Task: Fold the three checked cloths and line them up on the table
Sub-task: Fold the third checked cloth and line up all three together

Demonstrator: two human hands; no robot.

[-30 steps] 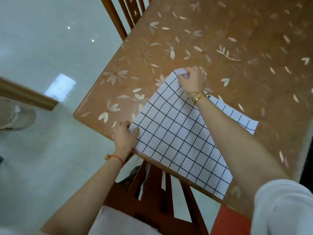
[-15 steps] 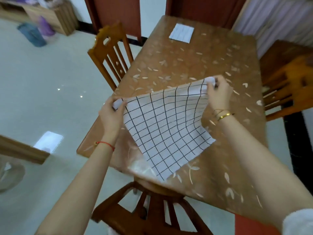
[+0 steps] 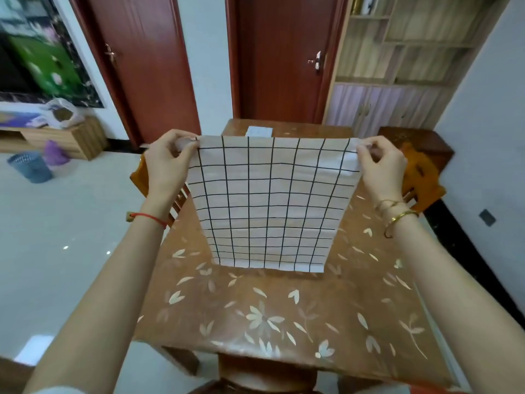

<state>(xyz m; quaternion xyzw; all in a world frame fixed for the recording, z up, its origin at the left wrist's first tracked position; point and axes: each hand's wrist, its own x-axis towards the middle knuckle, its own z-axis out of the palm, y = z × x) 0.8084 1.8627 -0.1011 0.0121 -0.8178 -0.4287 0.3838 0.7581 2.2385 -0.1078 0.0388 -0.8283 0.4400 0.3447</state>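
Above the tabletop (image 3: pixel 284 322), a checked cloth (image 3: pixel 270 209) is hanging spread out, its lower edge near the surface. Its top corners are being pinched, one by the left hand (image 3: pixel 167 163), one by the right hand (image 3: pixel 380 166). A folded cloth (image 3: pixel 259 131) is lying at the far end.

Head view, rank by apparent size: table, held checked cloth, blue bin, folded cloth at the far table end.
1. table
2. held checked cloth
3. blue bin
4. folded cloth: partly hidden behind the held one and farthest off, so smallest only as seen.
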